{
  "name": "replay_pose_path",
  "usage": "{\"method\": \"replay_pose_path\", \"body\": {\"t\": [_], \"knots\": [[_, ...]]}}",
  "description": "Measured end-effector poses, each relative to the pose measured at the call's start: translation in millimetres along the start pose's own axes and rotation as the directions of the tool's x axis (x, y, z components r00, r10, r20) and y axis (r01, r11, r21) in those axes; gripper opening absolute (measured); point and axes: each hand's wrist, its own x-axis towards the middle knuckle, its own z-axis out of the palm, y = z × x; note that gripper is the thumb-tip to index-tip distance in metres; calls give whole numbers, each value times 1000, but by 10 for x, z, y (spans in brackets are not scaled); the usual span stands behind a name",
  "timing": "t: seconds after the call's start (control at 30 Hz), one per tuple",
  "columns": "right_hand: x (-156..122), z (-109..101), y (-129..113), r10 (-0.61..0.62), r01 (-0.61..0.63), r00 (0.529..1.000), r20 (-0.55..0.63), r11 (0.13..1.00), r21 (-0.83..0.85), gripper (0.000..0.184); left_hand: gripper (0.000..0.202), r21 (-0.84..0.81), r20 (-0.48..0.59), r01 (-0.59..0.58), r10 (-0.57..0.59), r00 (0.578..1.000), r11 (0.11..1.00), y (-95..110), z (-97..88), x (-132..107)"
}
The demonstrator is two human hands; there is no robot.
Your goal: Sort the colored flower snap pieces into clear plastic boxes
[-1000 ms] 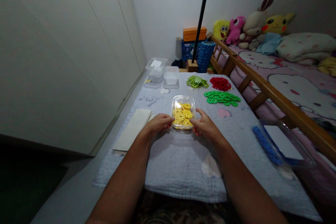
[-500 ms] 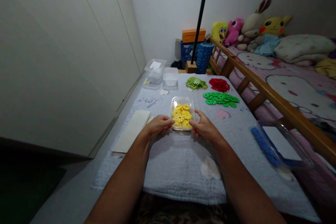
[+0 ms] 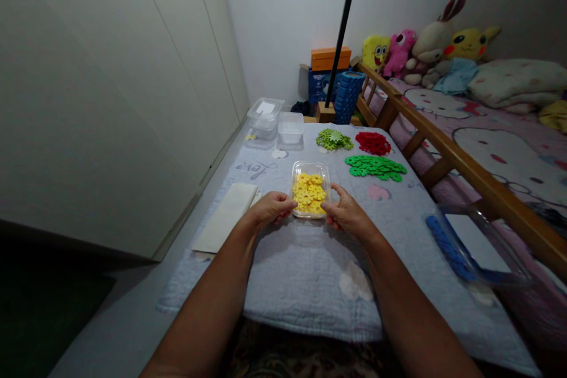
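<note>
Yellow pieces (image 3: pixel 309 194) look slightly resettled inside the clear tub (image 3: pixel 310 166) (barely anything else moved). Left hand (image 3: pixel 273 208) and right hand (image 3: pixel 346 210) each pinch a side.

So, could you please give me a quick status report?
Left hand and right hand holding tub, one each side. Yellow pieces inside. Green pile beyond, apart from tub.

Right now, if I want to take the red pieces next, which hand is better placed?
Probably the right hand: it is nearer the red pieces, while the left hand is at the other side of the clear container. Both hold the container, so the right would first let go.
</note>
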Motion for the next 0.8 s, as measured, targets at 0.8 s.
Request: {"method": "replay_pose_path", "body": {"t": [0.8], "knots": [[43, 6, 36, -4, 5, 999, -51, 1000, 26, 93, 49, 101, 31, 44, -47, 998, 994, 35, -1, -51]]}}
